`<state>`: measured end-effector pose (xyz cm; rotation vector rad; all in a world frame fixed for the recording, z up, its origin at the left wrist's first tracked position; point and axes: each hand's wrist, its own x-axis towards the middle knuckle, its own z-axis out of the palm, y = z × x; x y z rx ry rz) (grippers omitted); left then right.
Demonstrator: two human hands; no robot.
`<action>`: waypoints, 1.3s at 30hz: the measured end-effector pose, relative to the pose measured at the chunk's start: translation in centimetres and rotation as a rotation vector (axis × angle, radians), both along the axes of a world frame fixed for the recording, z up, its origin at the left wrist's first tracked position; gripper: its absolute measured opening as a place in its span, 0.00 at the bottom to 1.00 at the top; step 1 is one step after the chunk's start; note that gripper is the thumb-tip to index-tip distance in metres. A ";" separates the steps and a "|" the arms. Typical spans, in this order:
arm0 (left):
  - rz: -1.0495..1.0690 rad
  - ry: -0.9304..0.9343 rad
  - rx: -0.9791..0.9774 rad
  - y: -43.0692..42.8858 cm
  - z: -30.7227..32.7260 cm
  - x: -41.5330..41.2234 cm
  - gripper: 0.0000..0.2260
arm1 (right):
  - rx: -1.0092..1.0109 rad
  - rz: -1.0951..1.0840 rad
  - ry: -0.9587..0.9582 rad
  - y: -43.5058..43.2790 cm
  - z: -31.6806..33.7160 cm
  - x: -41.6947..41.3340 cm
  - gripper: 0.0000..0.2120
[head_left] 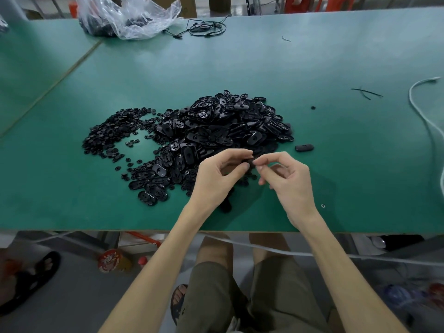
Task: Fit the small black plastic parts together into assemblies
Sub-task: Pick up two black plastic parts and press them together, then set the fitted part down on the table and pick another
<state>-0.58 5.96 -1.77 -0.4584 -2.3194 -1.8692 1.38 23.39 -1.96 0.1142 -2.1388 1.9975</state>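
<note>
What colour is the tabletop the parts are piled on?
Green; the tabletop shows best in the head view, under the black pile of parts.

1. Flat green table top (336, 164): matt, smooth covering, faintly mottled; thin, pale, wood-like strip along the near edge.
2. Heap of black oval plastic shells (228, 123): hard moulded plastic, semi-gloss, soft highlights on the rounded backs.
3. Heap of small round black plastic discs (108, 135): similar plastic, duller, tiny glints on the rims.
4. Single black oval plastic shell lying apart (304, 147): smooth, satin sheen.
5. Small black plastic part at the fingertips (251, 162): dark, finish too hidden to tell.
6. Crumpled clear plastic bag (134, 18): thin film, glossy, heavily creased.
7. Thin black coiled cord (204, 34): smooth, matt.
8. White cable (410, 96): smooth sheath, slight sheen.
9. Olive-green cloth shorts (276, 296): matt fabric, soft folds.
</note>
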 end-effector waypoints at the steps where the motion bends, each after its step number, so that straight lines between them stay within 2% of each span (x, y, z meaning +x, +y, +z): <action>1: 0.042 0.040 -0.031 0.0 0.0 0.0 0.11 | -0.050 -0.056 -0.005 0.1 0.0 0.0 0.07; 5: 0.261 0.135 -0.144 -0.2 0.1 0.1 0.14 | -0.251 -0.361 -0.060 0.7 -0.4 -0.5 0.10; 7: 0.315 0.146 -0.206 -0.3 0.2 0.1 0.14 | -0.311 -0.437 -0.084 0.7 -0.5 -0.7 0.13; 11: 0.309 0.113 -0.320 0.0 0.2 0.2 0.14 | -0.313 -0.416 -0.112 0.4 -0.4 -0.8 0.24; 14: 0.397 0.115 -0.478 0.3 0.0 0.2 0.15 | -0.277 -0.377 -0.124 0.4 -0.3 -0.7 0.25; 17: 0.475 0.071 -0.582 0.3 -0.1 0.2 0.14 | -0.092 -0.319 -0.082 0.3 -0.2 -0.5 0.20; 22: 0.500 0.105 -0.697 0.8 -0.3 0.2 0.11 | 0.481 -0.022 0.053 -0.6 -0.4 -0.4 0.18; 24: 0.501 0.125 -0.710 0.8 -0.2 0.2 0.11 | 0.656 0.017 0.059 -1.0 -0.5 -0.3 0.18; 26: 0.513 0.130 -0.723 0.8 -0.2 0.2 0.11 | 0.749 0.014 0.047 -1.1 -0.4 -0.3 0.17; 29: 0.514 0.103 -0.763 0.8 -0.4 0.1 0.11 | 0.768 0.006 0.034 -1.2 -0.3 -0.3 0.15; 32: 0.508 0.102 -0.784 0.7 -0.5 0.1 0.11 | 0.690 -0.031 0.031 -1.1 -0.4 -0.2 0.13; 39: 0.502 0.085 -0.753 0.6 -0.3 0.2 0.04 | 0.625 -0.065 0.026 -1.1 -0.1 -0.1 0.10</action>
